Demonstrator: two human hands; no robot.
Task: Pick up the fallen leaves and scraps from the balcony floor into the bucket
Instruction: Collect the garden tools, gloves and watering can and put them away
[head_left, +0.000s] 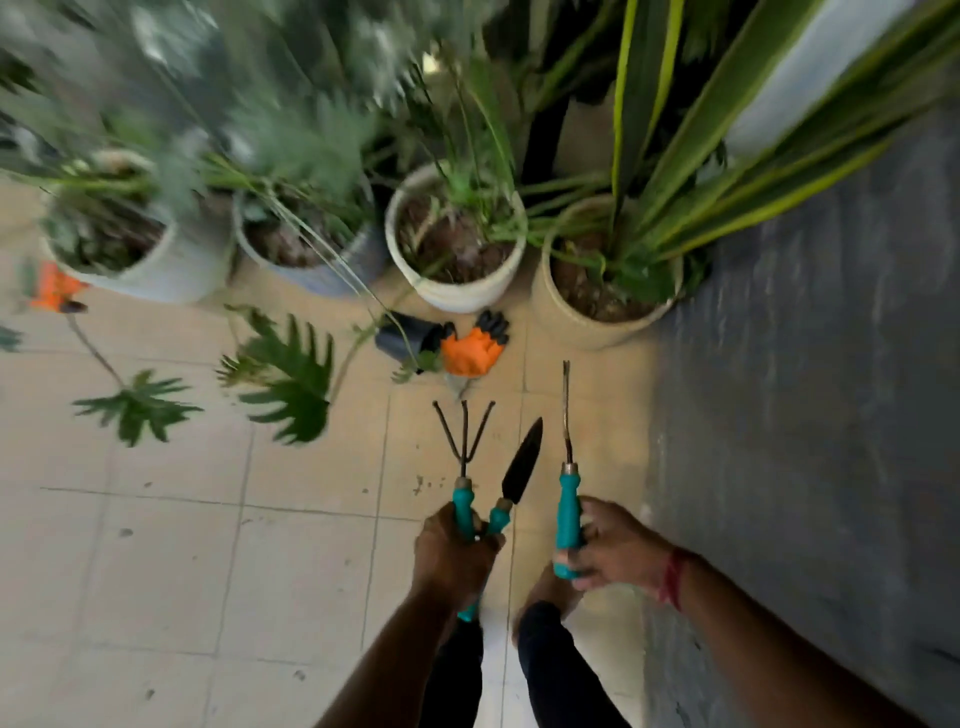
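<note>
Left hand (457, 558) grips a hand rake (464, 467) and trowel (519, 470); right hand (613, 548) grips a weeder (568, 493); orange glove (474, 351) lies ahead.

A home balcony garden: potted plants (457, 244) stand in a row on a beige tiled floor (208, 545) beside a grey wall (810, 415), with an orange gardening glove (472, 351) lying near the pots.

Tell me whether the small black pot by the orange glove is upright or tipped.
Tipped: the black pot lies on its side on the tiles, right beside the orange glove.
</note>
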